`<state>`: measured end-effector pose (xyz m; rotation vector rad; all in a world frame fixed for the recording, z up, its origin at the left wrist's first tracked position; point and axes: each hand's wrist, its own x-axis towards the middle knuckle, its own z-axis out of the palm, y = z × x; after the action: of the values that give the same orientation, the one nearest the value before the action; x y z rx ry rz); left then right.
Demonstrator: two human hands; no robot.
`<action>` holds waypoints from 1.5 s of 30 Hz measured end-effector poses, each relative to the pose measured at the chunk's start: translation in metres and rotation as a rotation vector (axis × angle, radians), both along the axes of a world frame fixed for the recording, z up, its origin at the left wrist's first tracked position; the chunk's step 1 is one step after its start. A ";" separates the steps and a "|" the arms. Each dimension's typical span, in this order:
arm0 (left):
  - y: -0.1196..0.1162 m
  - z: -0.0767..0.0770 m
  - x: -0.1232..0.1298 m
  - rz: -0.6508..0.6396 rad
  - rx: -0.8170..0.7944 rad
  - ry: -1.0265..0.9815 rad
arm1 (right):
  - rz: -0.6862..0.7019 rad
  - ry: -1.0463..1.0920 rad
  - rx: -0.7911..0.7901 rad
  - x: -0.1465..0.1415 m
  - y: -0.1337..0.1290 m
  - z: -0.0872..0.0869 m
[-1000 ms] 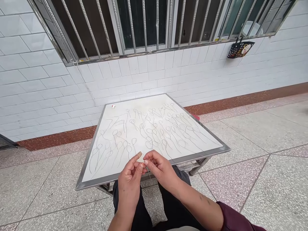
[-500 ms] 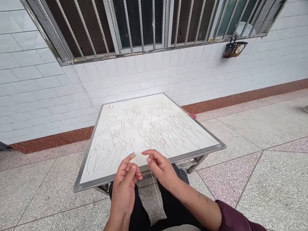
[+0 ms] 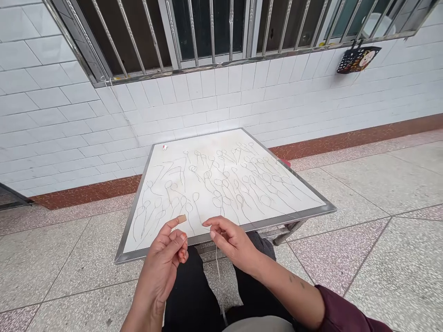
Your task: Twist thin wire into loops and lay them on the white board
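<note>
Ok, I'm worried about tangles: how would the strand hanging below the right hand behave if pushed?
The strand looks very thin, so it is probably light. It hangs in a slight curve below the right hand, so it would likely sway or bend.

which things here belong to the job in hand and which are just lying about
Likely in use:
left hand
right hand
thin pale thread hanging below it
thin dark looped strands
white table with grey metal rim

Apparently not involved:
small white and red object
black patterned basket hanging below the window
</note>
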<state>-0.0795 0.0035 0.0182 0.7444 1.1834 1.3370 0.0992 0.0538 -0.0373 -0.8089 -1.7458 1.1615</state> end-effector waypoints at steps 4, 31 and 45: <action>-0.002 -0.010 0.012 -0.086 -0.032 -0.023 | 0.005 0.006 0.086 0.000 0.000 0.002; -0.012 0.014 -0.032 0.001 0.001 -0.159 | -0.085 -0.116 0.460 0.021 0.017 0.007; -0.015 0.000 0.006 -0.194 -0.017 0.117 | 0.028 -0.149 0.536 0.013 0.011 0.010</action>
<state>-0.0734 -0.0112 0.0178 0.9113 1.1806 1.1343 0.1121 0.0650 -0.0269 -0.5504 -2.0656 0.6075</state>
